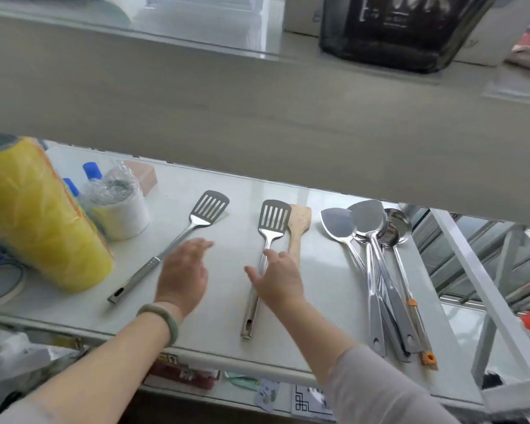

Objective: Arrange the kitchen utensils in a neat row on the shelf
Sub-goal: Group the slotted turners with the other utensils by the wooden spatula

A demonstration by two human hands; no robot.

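On the white shelf a steel slotted turner lies slanted at the left, its handle running down-left. A second slotted turner lies nearly straight at the middle, with a wooden spatula right beside it. At the right, two solid steel turners and a ladle lie bunched with crossing handles. My left hand hovers open between the two slotted turners, holding nothing. My right hand rests over the middle turner's handle with fingers spread; whether it touches is unclear.
A yellow wrapped roll, a white roll in plastic, blue-capped bottles and a tape ring crowd the shelf's left end. An upper shelf board overhangs the back. The white frame bounds the right side.
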